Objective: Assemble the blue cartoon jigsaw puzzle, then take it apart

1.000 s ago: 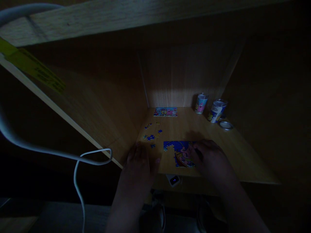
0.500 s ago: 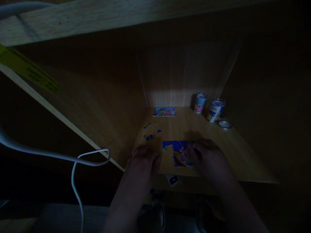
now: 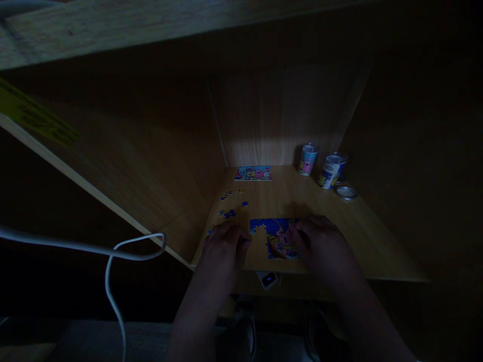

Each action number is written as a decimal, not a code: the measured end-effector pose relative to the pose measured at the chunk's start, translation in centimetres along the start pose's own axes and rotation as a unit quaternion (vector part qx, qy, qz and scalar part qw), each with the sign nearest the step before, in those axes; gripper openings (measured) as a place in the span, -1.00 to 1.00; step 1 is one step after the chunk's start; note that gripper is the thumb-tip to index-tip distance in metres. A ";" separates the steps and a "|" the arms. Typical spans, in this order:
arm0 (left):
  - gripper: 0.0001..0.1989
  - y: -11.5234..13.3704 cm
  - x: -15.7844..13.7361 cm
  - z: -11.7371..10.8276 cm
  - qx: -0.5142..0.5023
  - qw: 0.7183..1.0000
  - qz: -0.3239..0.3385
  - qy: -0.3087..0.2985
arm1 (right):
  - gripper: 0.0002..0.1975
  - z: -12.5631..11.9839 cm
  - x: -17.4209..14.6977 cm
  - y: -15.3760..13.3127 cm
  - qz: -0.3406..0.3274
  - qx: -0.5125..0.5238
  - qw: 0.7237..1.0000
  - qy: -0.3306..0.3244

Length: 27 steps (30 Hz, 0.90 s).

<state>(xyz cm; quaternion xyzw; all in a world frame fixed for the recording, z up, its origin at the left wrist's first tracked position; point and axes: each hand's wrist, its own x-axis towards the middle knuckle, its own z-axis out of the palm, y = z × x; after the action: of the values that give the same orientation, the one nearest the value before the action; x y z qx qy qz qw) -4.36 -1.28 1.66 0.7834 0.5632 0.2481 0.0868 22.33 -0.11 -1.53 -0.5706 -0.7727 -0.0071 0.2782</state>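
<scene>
A partly assembled jigsaw puzzle (image 3: 276,224), blue with a pink figure and a brown boat, lies near the shelf's front edge, with a gap at its lower left. My right hand (image 3: 319,239) rests on its right side, fingers curled and thumb against the picture, hiding that end. Just left of the gap, my left hand (image 3: 225,246) is closed, thumb and fingertips pinched around what looks like a small jigsaw piece, mostly hidden. Several loose jigsaw pieces (image 3: 229,214) lie beyond my left hand, blue and yellow.
A finished-looking picture puzzle (image 3: 252,174) lies at the back left. Two printed cans (image 3: 308,160) stand at the back right, beside a round metal lid (image 3: 346,192). Wooden walls enclose the shelf (image 3: 362,241). A white cable (image 3: 139,257) hangs at left; a small device (image 3: 268,279) shows below the edge.
My left hand has shifted slightly forward and right, its fingertips nearer the puzzle's left edge. The right hand stays on the puzzle. The whole view has moved a little.
</scene>
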 end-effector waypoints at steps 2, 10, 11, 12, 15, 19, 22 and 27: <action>-0.91 0.1 0.0 0.0 -0.014 1.000 0.005 -0.002 | -0.74 0.0 0.0 0.0 -0.002 -0.001 1.000 0.002; -0.91 0.4 0.7 1.5 -0.035 0.999 -0.005 0.011 | -0.75 0.2 0.0 0.1 0.006 -0.001 1.000 -0.002; -0.92 0.4 0.8 1.8 -0.028 0.999 -0.005 0.021 | -0.75 0.2 0.0 0.1 0.007 -0.001 1.000 -0.002; -0.93 0.4 0.9 2.0 -0.021 0.999 -0.003 0.032 | -0.75 0.2 0.0 0.1 0.007 0.000 1.000 -0.002; -0.92 0.5 1.0 2.5 -0.003 0.998 0.009 0.056 | -0.74 0.3 0.0 0.2 0.002 0.002 1.000 0.000; -0.86 1.0 1.3 2.6 0.004 0.998 0.022 0.061 | -0.73 0.2 0.0 0.2 -0.003 -0.003 1.000 0.005; -0.86 1.2 1.6 2.8 -0.001 0.998 0.019 0.057 | -0.73 0.2 0.1 0.1 -0.001 -0.011 1.000 0.007; -0.86 1.0 1.8 3.1 -0.008 0.997 0.009 0.073 | -0.73 0.1 0.0 0.0 0.005 -0.007 1.000 0.001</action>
<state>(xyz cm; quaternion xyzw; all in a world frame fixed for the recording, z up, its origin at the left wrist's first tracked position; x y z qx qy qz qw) -1.55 0.46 -0.07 0.7674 0.5592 0.3098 0.0501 22.34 -0.03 -1.58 -0.5763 -0.7696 -0.0116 0.2746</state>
